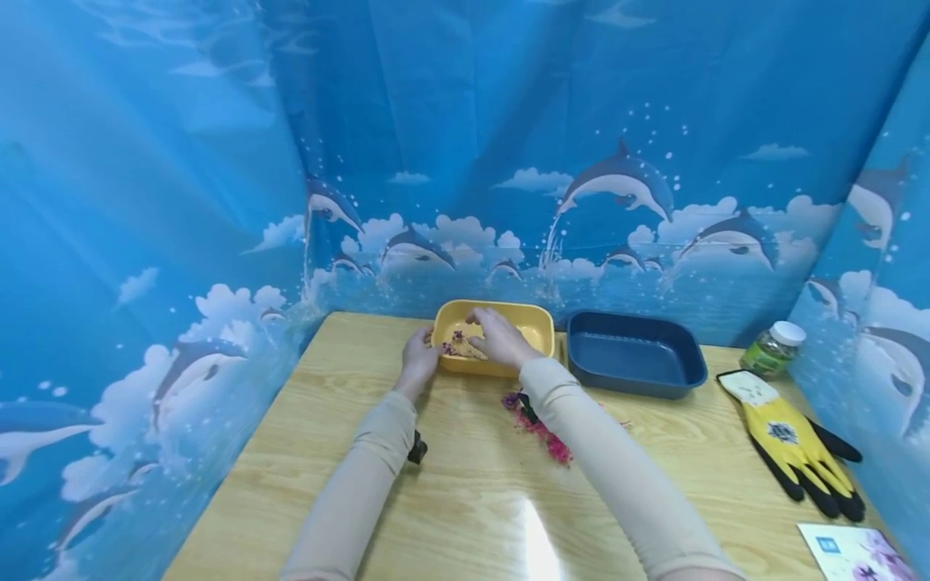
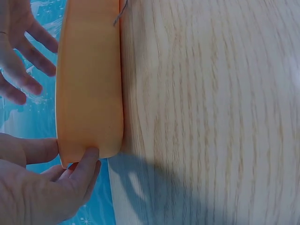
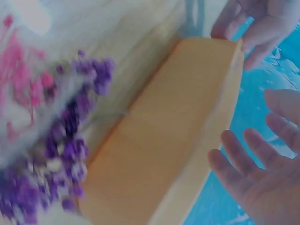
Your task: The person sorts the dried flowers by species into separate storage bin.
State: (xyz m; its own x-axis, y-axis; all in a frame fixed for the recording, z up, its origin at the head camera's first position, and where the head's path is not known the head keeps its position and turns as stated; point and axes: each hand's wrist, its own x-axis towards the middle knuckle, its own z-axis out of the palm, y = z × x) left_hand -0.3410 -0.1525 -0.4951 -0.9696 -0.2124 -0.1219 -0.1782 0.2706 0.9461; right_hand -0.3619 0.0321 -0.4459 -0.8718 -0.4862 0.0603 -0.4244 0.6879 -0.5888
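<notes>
My left hand (image 1: 420, 355) pinches the left end of a yellow rectangular tray (image 1: 475, 367), its thumb and fingers at the corner in the left wrist view. Inside the tray, toward that end, lie purple dried flowers (image 1: 458, 337) and some tan material. Over the tray's middle is my right hand (image 1: 501, 335), fingers spread and loosely bent, with nothing held in the right wrist view (image 3: 262, 173). Pink dried flowers (image 1: 558, 449) and a purple bunch (image 3: 72, 126) lie on the table in front of the tray, partly hidden under my right forearm.
A dark blue tray (image 1: 632, 383) stands just right of the yellow one. Farther right are a white-lidded jar (image 1: 773, 349), a yellow and black glove (image 1: 785, 432) and a printed card (image 1: 850, 553). A dolphin-print curtain (image 1: 465, 161) hangs behind the wooden table (image 1: 305, 452).
</notes>
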